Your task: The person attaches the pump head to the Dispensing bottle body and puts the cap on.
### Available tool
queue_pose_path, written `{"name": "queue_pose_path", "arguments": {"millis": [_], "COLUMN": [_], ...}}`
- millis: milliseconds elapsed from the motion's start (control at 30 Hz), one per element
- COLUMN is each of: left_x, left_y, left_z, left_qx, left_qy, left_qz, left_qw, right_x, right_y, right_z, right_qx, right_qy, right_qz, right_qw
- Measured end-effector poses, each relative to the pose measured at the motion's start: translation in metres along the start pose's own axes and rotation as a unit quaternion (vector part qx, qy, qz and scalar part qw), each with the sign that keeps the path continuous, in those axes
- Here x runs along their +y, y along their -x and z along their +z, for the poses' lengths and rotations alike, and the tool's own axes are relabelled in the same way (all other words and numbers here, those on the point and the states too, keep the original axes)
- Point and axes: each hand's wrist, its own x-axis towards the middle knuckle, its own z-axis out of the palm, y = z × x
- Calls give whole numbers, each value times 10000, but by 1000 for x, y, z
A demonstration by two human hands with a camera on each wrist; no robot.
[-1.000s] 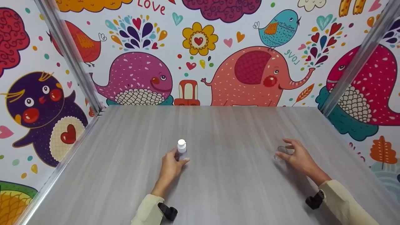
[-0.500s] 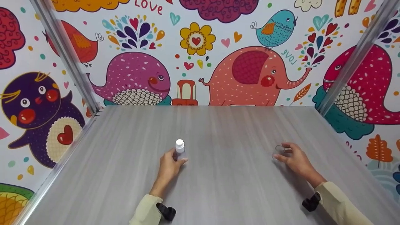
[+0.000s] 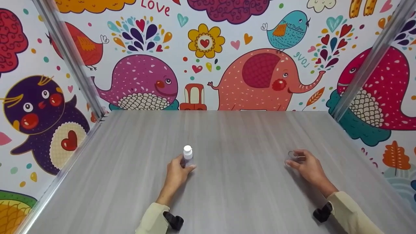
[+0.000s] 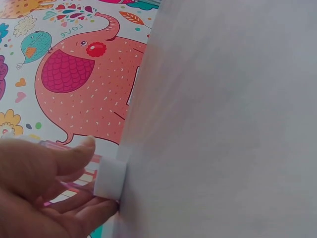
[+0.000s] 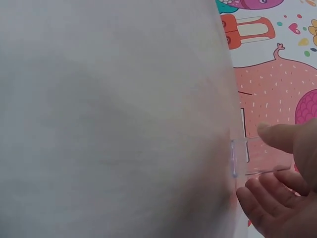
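Note:
In the head view a small bottle with a white cap and clear body stands upright on the grey table, left of the middle. My left hand holds its body from the near left side, thumb on one side and fingers on the other. A white band at the bottle's lower end shows against the table in the left wrist view. Over on the right, my right hand has its thumb and curled fingers around a clear see-through cup. The cup's lower part is faint, and its base looks close to the tabletop.
A grey wood-grain table lies beneath both hands. Printed panels with cartoon animals stand behind and at both sides. Metal posts mark the back left and back right corners.
My right hand has shifted slightly toward me and its forefinger has come lower beside the cup. The left hand and bottle have stayed put. The whole view moved a little.

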Motion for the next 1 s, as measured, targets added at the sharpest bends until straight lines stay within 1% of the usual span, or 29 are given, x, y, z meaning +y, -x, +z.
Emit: {"name": "queue_pose_path", "arguments": {"millis": [100,300,467,800,900,1000], "left_x": [-1,-2,-3,1,1,1], "left_y": [0,0,1,1,1,1], "left_z": [0,-1,-1,1,1,1], "left_qx": [-4,21,52,45,44,56], "left_qy": [38,52,56,68,64,48], "left_qz": [-11,4,-2,-159,-155,-81], "left_qw": [10000,10000,10000,9998,9998,9999], "right_x": [1,2,2,0,0,0], "right_y": [0,0,0,1,1,0], "right_z": [2,6,9,7,6,6], "right_qx": [140,331,438,455,484,513], "right_qy": [12,49,1,68,30,-2], "right_qz": [18,-76,-8,36,62,96], "right_qw": [9999,9994,9990,9989,9988,9986]}}
